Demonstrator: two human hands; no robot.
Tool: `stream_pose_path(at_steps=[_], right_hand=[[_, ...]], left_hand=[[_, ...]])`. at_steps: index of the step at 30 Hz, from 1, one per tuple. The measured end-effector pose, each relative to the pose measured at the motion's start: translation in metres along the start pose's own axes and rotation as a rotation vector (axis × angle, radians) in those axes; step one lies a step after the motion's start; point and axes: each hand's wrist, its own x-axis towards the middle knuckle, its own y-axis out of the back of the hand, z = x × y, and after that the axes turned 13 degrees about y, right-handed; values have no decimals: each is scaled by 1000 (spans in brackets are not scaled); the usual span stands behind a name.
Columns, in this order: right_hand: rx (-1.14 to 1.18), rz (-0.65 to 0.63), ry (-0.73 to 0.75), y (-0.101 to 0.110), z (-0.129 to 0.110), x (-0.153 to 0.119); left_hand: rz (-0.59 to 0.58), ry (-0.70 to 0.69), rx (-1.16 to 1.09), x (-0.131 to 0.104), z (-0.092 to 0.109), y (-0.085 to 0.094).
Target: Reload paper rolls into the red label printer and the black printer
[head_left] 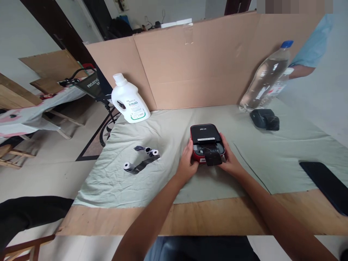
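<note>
A small black and red printer-like device rests on the pale green cloth, its front part open and a dark strip hanging out over its front edge. My left hand grips its left side, fingers along the red casing. On the opposite side my right hand holds the casing near the front corner. To the left on the cloth lie small white-ended rolls with dark ribbon trailing between them.
A white jug leans by the cardboard panel. At the right are a large clear bottle, a black object and a dark flat object. Behind the panel a person's blue sleeve shows.
</note>
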Motion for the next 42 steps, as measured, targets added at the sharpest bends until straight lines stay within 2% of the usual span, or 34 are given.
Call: stream_pose_path(at_steps=[3, 7, 9, 11, 14, 17, 19, 21, 23, 26, 29, 31, 33, 35, 38, 40, 42], right_hand=[[-1, -95, -41, 25, -6, 18], [78, -272, -151, 69, -18, 65], [119, -250, -194, 81, -24, 88], [107, -161, -221, 81, -28, 103], [25, -86, -194, 67, -32, 106], [-210, -21, -130, 46, -33, 100], [-396, -56, -116, 34, -33, 101], [-508, -258, -86, 24, -32, 111], [-589, -549, -51, 14, -32, 129], [-742, -886, -108, -1, -35, 159], [-819, -1065, -221, -15, -41, 179], [-821, -1122, -258, -19, -44, 184], [-788, -1079, -228, -15, -45, 180], [-690, -911, -146, -2, -47, 167], [-416, -485, -105, 27, -56, 136], [-193, -156, -185, 42, -67, 118], [-71, 127, -271, 47, -81, 112]], left_hand=[[2, -12, -16, 0, 0, -1], [13, -39, -70, 0, 0, -1], [21, -51, -93, 0, 1, 0], [18, -47, -99, 1, 2, 0], [8, -33, -98, 2, 3, 1], [-7, -24, -104, 3, 4, 2], [-18, -22, -108, 3, 4, 2], [-18, -17, -102, 3, 4, 3], [-9, -12, -88, 4, 6, 3], [-14, -12, -65, 5, 8, 5], [-26, -15, -43, 6, 10, 6], [-29, -21, -34, 6, 11, 7], [-34, -23, -33, 6, 11, 8], [-32, -22, -36, 6, 12, 8], [-22, -30, -34, 5, 12, 7], [-13, -34, -32, 5, 13, 6], [-6, -30, -34, 4, 14, 6]])
